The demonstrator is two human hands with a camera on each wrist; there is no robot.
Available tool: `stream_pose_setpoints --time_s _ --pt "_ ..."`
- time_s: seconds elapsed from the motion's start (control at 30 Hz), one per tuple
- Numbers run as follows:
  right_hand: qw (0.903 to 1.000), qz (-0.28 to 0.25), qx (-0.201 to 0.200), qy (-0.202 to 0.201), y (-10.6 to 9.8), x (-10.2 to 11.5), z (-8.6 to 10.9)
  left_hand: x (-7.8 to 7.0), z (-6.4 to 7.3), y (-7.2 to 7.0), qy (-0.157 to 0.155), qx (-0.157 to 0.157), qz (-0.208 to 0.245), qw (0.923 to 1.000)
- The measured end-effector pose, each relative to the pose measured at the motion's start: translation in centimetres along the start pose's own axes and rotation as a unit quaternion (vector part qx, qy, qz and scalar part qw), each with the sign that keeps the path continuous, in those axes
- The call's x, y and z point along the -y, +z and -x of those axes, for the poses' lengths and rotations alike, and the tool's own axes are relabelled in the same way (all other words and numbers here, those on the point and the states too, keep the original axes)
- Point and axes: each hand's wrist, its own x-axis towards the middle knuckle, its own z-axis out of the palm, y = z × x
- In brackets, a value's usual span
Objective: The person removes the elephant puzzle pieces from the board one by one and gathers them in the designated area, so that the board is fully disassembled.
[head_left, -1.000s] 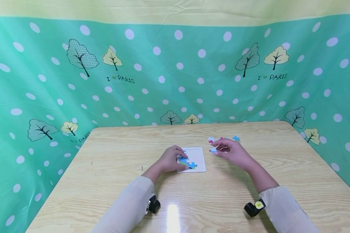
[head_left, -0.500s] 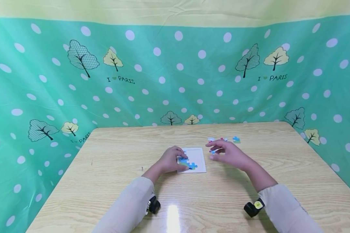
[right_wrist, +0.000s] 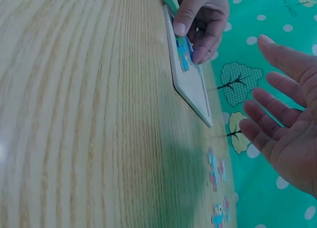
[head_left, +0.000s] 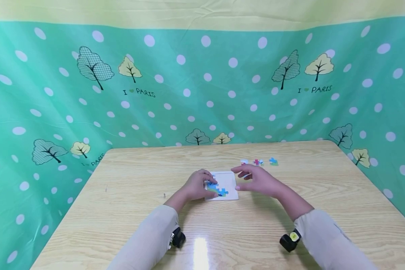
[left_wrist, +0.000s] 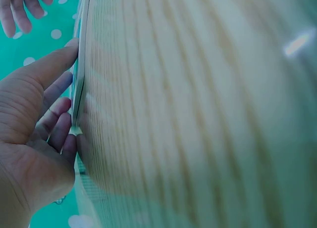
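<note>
A green cloth (head_left: pixel 195 78) with white dots (head_left: pixel 149 41), printed trees (head_left: pixel 286 69), PARIS lettering (head_left: pixel 145 92) and a pale yellow band (head_left: pixel 202 13) hangs behind the wood-grained counter (head_left: pixel 131 168), which shows a bright reflection (head_left: pixel 200 253).

— From where is the head view looking?
— It is looking forward and down from above, covering most of the desk (head_left: pixel 243 236) and the curtain (head_left: pixel 195 67).
— And the wrist views?
— Both are looking from low and near, showing the desk sideways. The left one is facing the left grip (head_left: pixel 197 185), the right one the right grip (head_left: pixel 261 181).
— What are all three sharing?
— They are sharing both grips and the white board (head_left: pixel 227 182).
</note>
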Motion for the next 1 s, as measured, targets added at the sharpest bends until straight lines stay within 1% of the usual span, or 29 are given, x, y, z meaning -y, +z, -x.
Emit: stream_pose_setpoints --time_s 0.13,0.27,0.47,0.73,0.9,1.0 --pt "0.9999 0.007 0.008 -0.003 0.2 0.0 -0.3 0.1 0.0 0.1 0.002 -0.001 0.000 1.0000" --pt "0.9997 0.000 0.024 -0.011 0.6 0.1 -0.7 0.1 0.0 0.1 0.001 0.000 0.000 1.0000" --pt "0.9988 -0.008 0.047 -0.005 1.5 0.2 -1.2 0.0 -0.1 0.0 -0.003 0.003 -0.003 1.0000" --pt "0.9973 0.032 0.062 0.020 2.9 -0.1 -1.8 0.0 0.0 0.0 0.002 0.001 -0.005 1.0000" --pt "0.9968 0.050 0.058 0.023 3.3 -0.1 -1.9 -0.1 0.0 0.0 0.000 0.001 0.000 1.0000" --pt "0.9964 0.061 0.056 0.015 3.5 -0.4 -2.0 -0.1 0.0 -0.1 0.001 0.001 0.003 1.0000"
